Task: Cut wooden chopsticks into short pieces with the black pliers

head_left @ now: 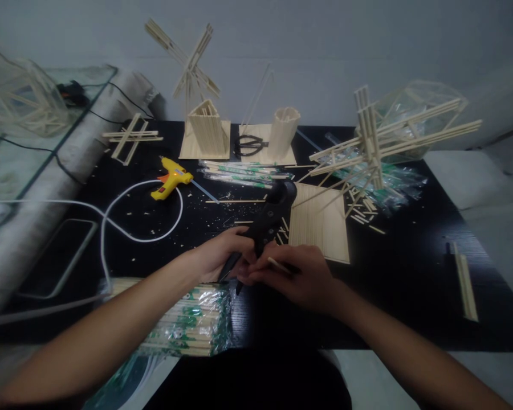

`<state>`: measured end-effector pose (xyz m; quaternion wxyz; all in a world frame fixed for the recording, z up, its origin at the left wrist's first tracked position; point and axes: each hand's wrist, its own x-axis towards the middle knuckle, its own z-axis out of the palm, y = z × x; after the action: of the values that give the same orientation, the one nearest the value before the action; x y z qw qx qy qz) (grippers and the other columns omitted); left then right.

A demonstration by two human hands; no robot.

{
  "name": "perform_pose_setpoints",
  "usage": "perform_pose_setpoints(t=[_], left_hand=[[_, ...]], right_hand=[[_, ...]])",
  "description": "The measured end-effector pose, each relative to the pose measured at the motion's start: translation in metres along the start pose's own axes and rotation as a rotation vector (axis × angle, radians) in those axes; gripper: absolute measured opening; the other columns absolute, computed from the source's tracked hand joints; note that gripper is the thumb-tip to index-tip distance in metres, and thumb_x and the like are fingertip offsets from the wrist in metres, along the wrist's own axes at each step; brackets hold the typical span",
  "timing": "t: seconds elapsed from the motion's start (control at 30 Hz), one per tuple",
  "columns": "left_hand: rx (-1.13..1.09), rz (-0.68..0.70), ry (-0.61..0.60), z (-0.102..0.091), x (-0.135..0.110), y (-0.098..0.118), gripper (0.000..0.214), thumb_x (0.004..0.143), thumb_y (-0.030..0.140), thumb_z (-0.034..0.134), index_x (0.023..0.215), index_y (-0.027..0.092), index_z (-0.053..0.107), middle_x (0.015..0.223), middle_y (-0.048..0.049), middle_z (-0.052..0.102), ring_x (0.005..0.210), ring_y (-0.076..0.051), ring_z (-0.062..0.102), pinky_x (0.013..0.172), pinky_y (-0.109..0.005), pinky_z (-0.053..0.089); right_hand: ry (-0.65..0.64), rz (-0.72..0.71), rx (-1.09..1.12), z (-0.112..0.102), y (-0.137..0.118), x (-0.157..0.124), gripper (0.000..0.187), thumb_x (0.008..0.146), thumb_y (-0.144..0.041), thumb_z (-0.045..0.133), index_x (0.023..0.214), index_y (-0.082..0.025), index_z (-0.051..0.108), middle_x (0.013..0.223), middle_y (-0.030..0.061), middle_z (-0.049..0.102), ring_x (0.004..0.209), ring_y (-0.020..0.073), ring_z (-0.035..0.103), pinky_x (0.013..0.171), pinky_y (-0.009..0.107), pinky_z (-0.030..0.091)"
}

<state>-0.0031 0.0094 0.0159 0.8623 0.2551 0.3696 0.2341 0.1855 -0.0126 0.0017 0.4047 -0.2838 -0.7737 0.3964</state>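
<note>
Hand tool: the black hand tool (276, 208) has a smooth, rounded body and slim handles pointing down toward the person.
Stick: the short stick (277, 264) is thin, straight and pale, apparently wood.
Panel: a flat panel (320, 222) of pale strips laid side by side shows fine parallel lines.
Towers: the three-cornered tower (208, 134) and the rounded tower (284, 134) are walled with upright sticks, each on a flat pale base.
Frames: a crossed, sail-like frame (192, 67) rises behind the three-cornered tower; a larger crossed frame (370, 139) leans over the panel's far right edge.
Glue gun: the yellow glue gun (171, 179) lies on the glossy black table (397, 285), a translucent rod at its back and a white cable (145, 241) looped around it.
Packets: a crinkled clear-and-green packet of sticks (196, 319) lies partly under the left forearm; a second bundle (239, 172) rests before the towers.
In the way: the hands and tool cover part of the table left of the panel, where chips lie scattered.
Left hand: the left hand (231, 250) is closed around the tool's handles, its head projecting beyond the fingers.
Right hand: the right hand (305, 270), just beside the left, pinches the stick narrowly between thumb and fingers; its far end is hidden.
</note>
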Motion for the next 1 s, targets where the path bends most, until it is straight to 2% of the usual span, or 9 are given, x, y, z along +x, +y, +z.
perform_pose_setpoints(t=[0.17, 0.4, 0.53, 0.63, 0.73, 0.83, 0.9, 1.0], left_hand=[[-0.007, -0.001, -0.030, -0.002, 0.001, -0.002, 0.025, 0.052, 0.010, 0.058, 0.077, 0.012, 0.064, 0.051, -0.0004, 0.056, 0.037, -0.008, 0.044, 0.036, -0.018, 0.033], [-0.005, 0.004, -0.028, -0.001, 0.000, -0.001, 0.020, 0.052, 0.010, 0.058, 0.071, 0.011, 0.063, 0.050, -0.0009, 0.054, 0.037, -0.008, 0.044, 0.036, -0.018, 0.032], [0.002, 0.020, 0.008, -0.001, 0.002, -0.003, 0.019, 0.052, 0.009, 0.058, 0.069, 0.013, 0.061, 0.052, -0.0012, 0.056, 0.038, -0.009, 0.046, 0.038, -0.019, 0.033], [0.029, 0.124, 0.025, -0.001, 0.002, -0.004, 0.012, 0.057, 0.010, 0.059, 0.068, 0.014, 0.060, 0.052, 0.0008, 0.054, 0.042, -0.008, 0.044, 0.043, -0.021, 0.035], [0.211, 0.352, 0.155, -0.001, 0.002, -0.002, 0.009, 0.066, 0.012, 0.065, 0.075, 0.015, 0.062, 0.053, 0.0042, 0.050, 0.047, -0.008, 0.042, 0.047, -0.021, 0.035], [0.490, 0.532, 0.391, -0.003, 0.000, 0.003, 0.017, 0.071, 0.021, 0.076, 0.083, 0.016, 0.065, 0.062, 0.0039, 0.055, 0.055, -0.009, 0.047, 0.053, -0.022, 0.038], [0.621, 0.606, 0.527, -0.006, -0.001, 0.006, 0.020, 0.072, 0.027, 0.080, 0.080, 0.016, 0.066, 0.071, 0.0017, 0.060, 0.063, -0.011, 0.052, 0.058, -0.023, 0.041], [0.698, 0.663, 0.608, -0.010, -0.002, 0.009, 0.023, 0.075, 0.034, 0.080, 0.083, 0.017, 0.068, 0.075, 0.0009, 0.064, 0.069, -0.013, 0.058, 0.067, -0.026, 0.046]], right_hand=[[0.038, -0.057, -0.035, 0.000, 0.000, 0.000, 0.007, 0.089, -0.025, 0.076, 0.095, -0.023, 0.074, 0.086, -0.0014, 0.079, 0.070, 0.0101, 0.074, 0.066, 0.018, 0.055], [0.026, -0.052, -0.060, 0.001, 0.002, -0.001, 0.009, 0.090, -0.028, 0.076, 0.094, -0.022, 0.071, 0.083, -0.0011, 0.078, 0.068, 0.0101, 0.073, 0.064, 0.017, 0.053], [-0.021, 0.019, -0.026, -0.002, 0.000, 0.001, 0.011, 0.090, -0.029, 0.076, 0.090, -0.020, 0.069, 0.076, -0.0011, 0.074, 0.059, 0.0089, 0.065, 0.059, 0.019, 0.048], [0.014, 0.122, 0.094, -0.006, 0.001, 0.003, 0.013, 0.096, -0.032, 0.066, 0.093, -0.020, 0.070, 0.068, -0.0023, 0.065, 0.053, 0.0084, 0.053, 0.054, 0.021, 0.042], [0.076, 0.285, 0.369, -0.011, 0.007, 0.004, 0.032, 0.105, -0.037, 0.046, 0.111, -0.019, 0.071, 0.058, -0.0058, 0.045, 0.047, 0.0091, 0.036, 0.045, 0.022, 0.030], [0.074, 0.379, 0.594, -0.014, 0.016, 0.006, 0.044, 0.103, -0.042, 0.041, 0.116, -0.015, 0.072, 0.060, -0.0059, 0.035, 0.047, 0.0094, 0.028, 0.042, 0.023, 0.020], [0.072, 0.405, 0.649, -0.016, 0.019, 0.008, 0.047, 0.102, -0.044, 0.041, 0.111, -0.012, 0.074, 0.061, -0.0056, 0.033, 0.048, 0.0092, 0.026, 0.042, 0.023, 0.019], [0.101, 0.470, 0.624, -0.016, 0.019, 0.011, 0.042, 0.099, -0.040, 0.046, 0.106, -0.010, 0.074, 0.060, -0.0064, 0.031, 0.049, 0.0088, 0.025, 0.043, 0.023, 0.018]])
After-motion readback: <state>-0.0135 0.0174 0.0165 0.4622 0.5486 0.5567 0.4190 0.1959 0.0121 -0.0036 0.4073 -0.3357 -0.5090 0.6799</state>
